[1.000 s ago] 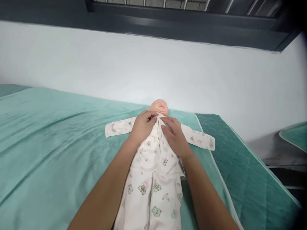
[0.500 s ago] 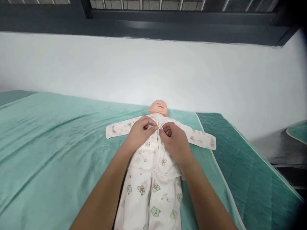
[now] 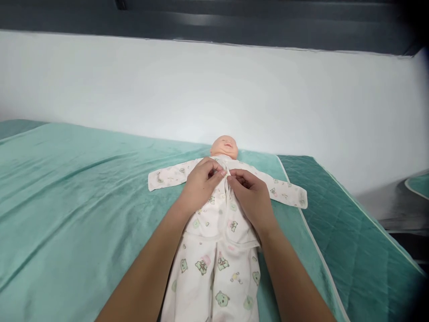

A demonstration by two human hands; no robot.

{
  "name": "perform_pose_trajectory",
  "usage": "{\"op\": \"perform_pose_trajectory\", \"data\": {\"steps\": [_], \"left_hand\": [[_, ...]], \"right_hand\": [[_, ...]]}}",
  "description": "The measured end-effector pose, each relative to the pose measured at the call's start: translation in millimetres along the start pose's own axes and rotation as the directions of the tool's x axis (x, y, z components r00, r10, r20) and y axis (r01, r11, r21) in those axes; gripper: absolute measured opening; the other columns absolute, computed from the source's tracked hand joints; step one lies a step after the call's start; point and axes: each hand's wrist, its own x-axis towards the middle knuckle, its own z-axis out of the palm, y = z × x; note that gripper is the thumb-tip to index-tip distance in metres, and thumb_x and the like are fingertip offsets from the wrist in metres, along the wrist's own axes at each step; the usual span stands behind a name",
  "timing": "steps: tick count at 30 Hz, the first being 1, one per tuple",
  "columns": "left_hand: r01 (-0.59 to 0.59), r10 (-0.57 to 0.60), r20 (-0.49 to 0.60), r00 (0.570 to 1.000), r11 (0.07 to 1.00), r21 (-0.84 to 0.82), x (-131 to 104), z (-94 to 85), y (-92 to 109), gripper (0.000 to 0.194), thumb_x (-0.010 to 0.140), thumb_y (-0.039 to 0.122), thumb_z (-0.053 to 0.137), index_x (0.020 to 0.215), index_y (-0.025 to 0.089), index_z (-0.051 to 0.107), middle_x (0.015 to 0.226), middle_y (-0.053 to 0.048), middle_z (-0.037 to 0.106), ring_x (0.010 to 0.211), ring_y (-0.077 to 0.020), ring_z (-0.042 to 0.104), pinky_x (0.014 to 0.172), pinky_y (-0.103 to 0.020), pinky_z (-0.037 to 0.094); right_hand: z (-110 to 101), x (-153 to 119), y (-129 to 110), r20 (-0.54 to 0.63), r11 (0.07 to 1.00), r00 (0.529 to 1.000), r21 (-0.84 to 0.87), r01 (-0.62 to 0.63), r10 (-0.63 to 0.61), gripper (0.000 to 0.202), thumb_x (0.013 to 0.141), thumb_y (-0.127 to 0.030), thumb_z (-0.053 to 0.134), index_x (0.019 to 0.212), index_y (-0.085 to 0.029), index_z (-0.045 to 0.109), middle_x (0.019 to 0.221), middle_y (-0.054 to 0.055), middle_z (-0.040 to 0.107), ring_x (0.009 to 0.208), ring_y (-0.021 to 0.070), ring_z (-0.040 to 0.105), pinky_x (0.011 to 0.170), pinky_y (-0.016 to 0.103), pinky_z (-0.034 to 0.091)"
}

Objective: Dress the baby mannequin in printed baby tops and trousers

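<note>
A baby doll lies face up, dressed in a white long-sleeved top and white trousers, both printed with small bears. Its sleeves spread out to either side. At the upper chest, my left hand pinches the front edge of the top between thumb and index finger. Close beside it, my right hand pinches the other side of the same opening. The fingertips of both hands nearly meet; whatever small tie or fastener lies between them is too small to make out.
The doll rests on a light green blanket with soft wrinkles. To the right is a darker green quilted cover. Behind stands a white wall, with a dark metal beam above it.
The view has tilted down slightly, so less shows above the beam. Both hands stay at the doll's chest, with the fingertips now slightly closer together.
</note>
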Motion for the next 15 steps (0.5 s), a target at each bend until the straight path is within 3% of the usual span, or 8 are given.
{"op": "perform_pose_trajectory", "data": {"steps": [5,10,15], "left_hand": [[-0.020,0.020,-0.026,0.999,1.000,0.019,0.2,1.4,-1.8,0.023,0.093,0.034,0.054,0.076,0.020,0.055,0.094,-0.003,0.055,0.089,-0.0164,0.054,0.079,-0.030,0.042],[-0.012,0.012,0.003,1.000,0.999,0.038,0.9,1.6,-1.4,0.028,0.095,0.036,0.052,0.073,0.019,0.058,0.095,-0.003,0.054,0.091,-0.0162,0.055,0.084,-0.031,0.042],[-0.002,0.001,0.027,1.000,0.999,0.044,1.1,1.6,-1.1,0.032,0.095,0.041,0.050,0.073,0.019,0.060,0.099,-0.003,0.055,0.094,-0.0171,0.055,0.085,-0.031,0.042]], "right_hand": [[-3.4,0.8,0.5,0.064,0.999,0.997,0.017,-0.037,0.036,0.018,0.080,-0.033,0.068,0.094,-0.022,0.072,0.075,-0.004,0.055,0.065,0.0108,0.045,0.063,0.024,0.039],[-3.2,3.4,1.7,0.110,1.000,0.994,-0.013,-0.015,0.016,0.023,0.079,-0.034,0.069,0.098,-0.022,0.067,0.083,-0.002,0.059,0.067,0.0113,0.047,0.064,0.025,0.041],[2.0,3.7,0.6,0.095,0.983,0.996,-0.184,0.016,0.002,0.021,0.081,-0.035,0.066,0.098,-0.025,0.061,0.076,-0.004,0.061,0.064,0.0126,0.048,0.064,0.027,0.041]]}}
